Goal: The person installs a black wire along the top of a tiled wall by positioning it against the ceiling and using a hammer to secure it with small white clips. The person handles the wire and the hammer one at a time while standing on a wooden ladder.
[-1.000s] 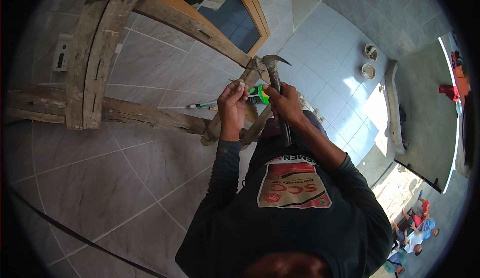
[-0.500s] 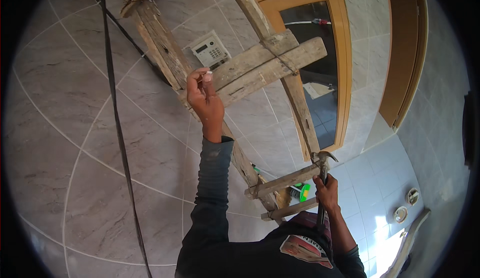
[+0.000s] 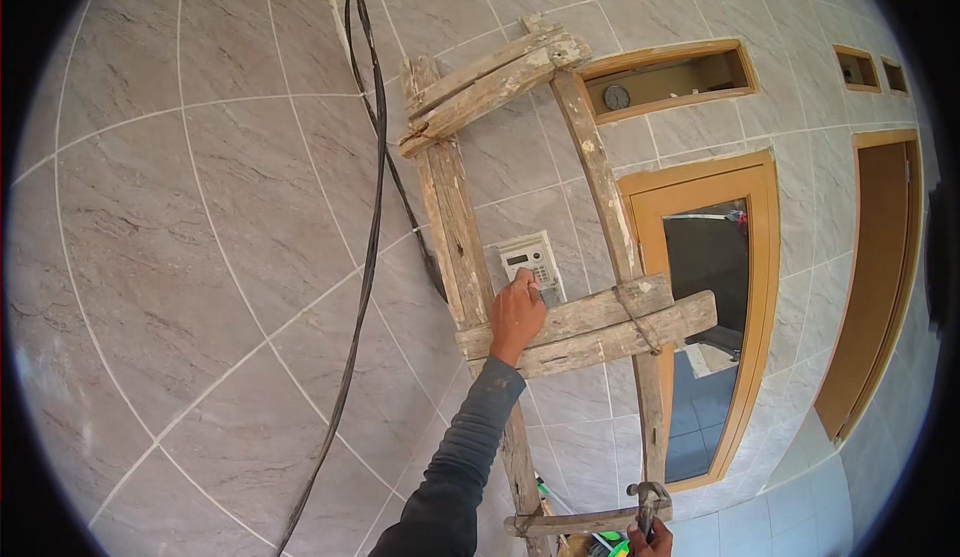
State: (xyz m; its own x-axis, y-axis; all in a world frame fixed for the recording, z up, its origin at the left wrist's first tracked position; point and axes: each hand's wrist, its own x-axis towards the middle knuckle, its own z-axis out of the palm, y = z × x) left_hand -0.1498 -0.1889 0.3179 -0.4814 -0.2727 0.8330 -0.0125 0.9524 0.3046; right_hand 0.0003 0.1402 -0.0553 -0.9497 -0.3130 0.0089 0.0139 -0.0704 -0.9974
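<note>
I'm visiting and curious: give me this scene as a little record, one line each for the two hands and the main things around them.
Left hand: fingers at the keypad box; contact unclear
Left hand's contents: hidden, cannot tell
Right hand: gripping a hammer near the picture's lower edge
Keypad box placement: on the wall, seen between the uprights of the wooden frame
Wooden frame: rough, worn, with crosspieces
Cables: black, hanging left of the wooden frame
Wall: greyish tiles, pale joints
</note>
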